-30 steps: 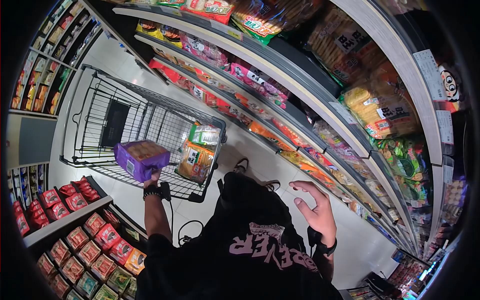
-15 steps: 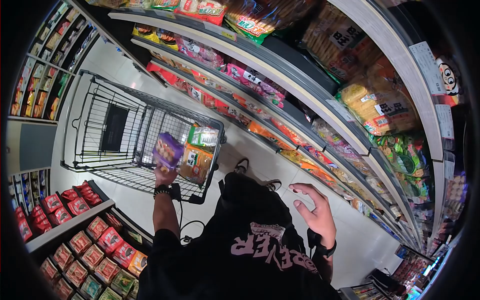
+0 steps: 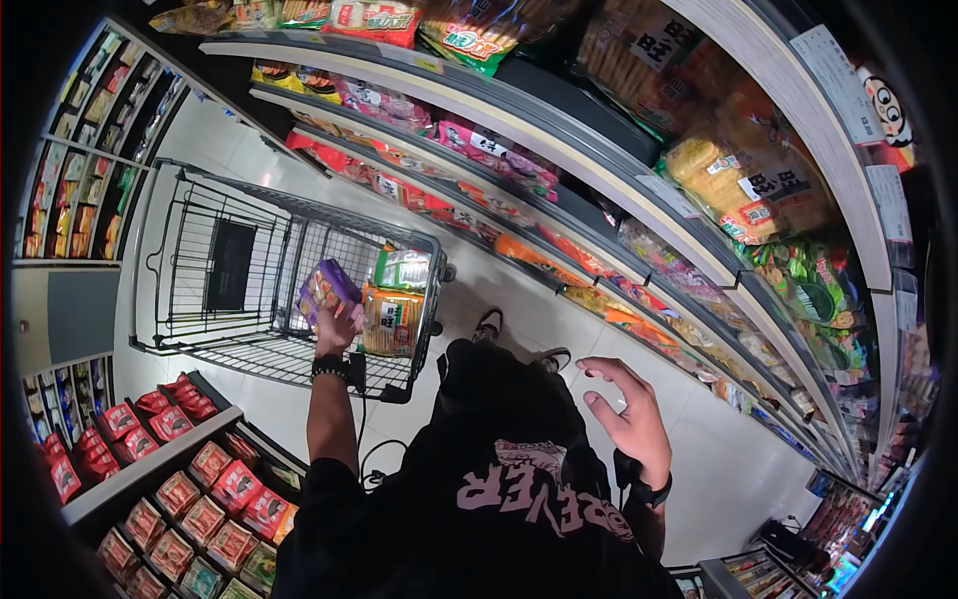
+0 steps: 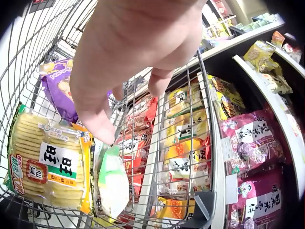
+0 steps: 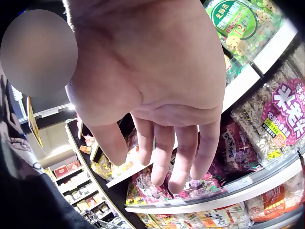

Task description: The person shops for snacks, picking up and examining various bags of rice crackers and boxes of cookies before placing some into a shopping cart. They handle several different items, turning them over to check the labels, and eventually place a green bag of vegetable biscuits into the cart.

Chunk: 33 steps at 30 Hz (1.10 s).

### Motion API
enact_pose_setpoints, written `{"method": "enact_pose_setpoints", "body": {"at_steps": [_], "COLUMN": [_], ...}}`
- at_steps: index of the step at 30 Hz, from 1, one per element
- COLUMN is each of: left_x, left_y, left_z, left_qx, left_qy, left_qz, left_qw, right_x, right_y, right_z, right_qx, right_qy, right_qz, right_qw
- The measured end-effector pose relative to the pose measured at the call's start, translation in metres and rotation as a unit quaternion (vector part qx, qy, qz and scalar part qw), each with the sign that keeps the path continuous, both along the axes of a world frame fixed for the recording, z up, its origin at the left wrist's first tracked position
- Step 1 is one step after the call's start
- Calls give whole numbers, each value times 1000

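My left hand (image 3: 339, 327) reaches down into a wire shopping cart (image 3: 231, 266), over a purple snack bag (image 3: 327, 287). In the left wrist view the bag (image 4: 59, 93) lies in the cart behind the hand, whose thumb and fingers hang loosely with nothing gripped. Beside it sit a clear pack of rice crackers (image 3: 392, 321) with an orange edge and a green-and-white bag (image 3: 402, 269). The thumb tip hangs just above that green-and-white bag (image 4: 113, 182) in the wrist view. My right hand (image 3: 633, 417) hovers by the body, fingers relaxed, holding nothing.
Long shelves of bagged rice crackers (image 3: 743, 190) curve along the right. A low display of red packets (image 3: 239, 484) stands at the lower left, close to the cart. More stocked shelves (image 3: 85, 150) are at the far left. Tiled floor (image 3: 714, 449) shows behind the right hand.
The left hand carried the purple bag rightward and down into the cart, beside the other packs, and let it go. The right hand stayed in place.
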<state>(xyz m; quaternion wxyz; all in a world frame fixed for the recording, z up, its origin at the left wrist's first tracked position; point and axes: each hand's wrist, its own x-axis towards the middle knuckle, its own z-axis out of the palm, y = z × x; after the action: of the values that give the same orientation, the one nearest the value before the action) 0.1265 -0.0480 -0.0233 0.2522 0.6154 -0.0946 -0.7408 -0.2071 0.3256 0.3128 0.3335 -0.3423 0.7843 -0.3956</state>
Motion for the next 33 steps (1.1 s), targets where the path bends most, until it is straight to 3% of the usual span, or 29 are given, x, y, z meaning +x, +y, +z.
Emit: {"method": "enact_pose_setpoints", "body": {"at_steps": [3,5,6,8,10,12,13,15,18,23,24,28,33], "left_x": [-12,-27,-52,-97,-110,-111,-120,-132,-129,-121,-152,-153,-152], "left_y": [-1,3,23,57,72,86,94,104,93,92,121,131,152], "left_z": [-5,7,16,52,55,0,12,24,17,-11,59,40,35], "left_qx": [12,-17,-95,-98,-68,-183,-212,-244,-181,-228,-226,-265,-333], "left_qy": [-3,36,-24,-111,-18,-33,-51,-67,-63,-166,-170,-371,-435], "left_qz": [-18,-216,-241,-338,-448,-490,-508,-533,-566,-597,-591,-633,-559], "left_qw": [1000,975,965,929,891,852,833,808,802,751,755,626,622], "right_x": [0,0,0,1,1,0,-1,-4,-7,-18,-21,-33,-56], "right_y": [5,9,12,15,24,35,41,53,72,113,125,178,256], "right_z": [-2,-5,-6,-5,-8,-10,-11,-13,-16,-11,-11,-18,-16], "right_qx": [4,1,-3,0,-5,-15,-15,-34,-36,-37,-45,-109,-85], "right_qy": [-6,-8,-10,-9,-12,-2,0,-9,13,-22,-26,10,-3], "right_qz": [-8,-14,-17,-24,-25,-35,-47,-61,-80,-117,-118,-151,-149], "right_qw": [1000,1000,1000,1000,1000,999,999,998,996,992,992,982,985]}}
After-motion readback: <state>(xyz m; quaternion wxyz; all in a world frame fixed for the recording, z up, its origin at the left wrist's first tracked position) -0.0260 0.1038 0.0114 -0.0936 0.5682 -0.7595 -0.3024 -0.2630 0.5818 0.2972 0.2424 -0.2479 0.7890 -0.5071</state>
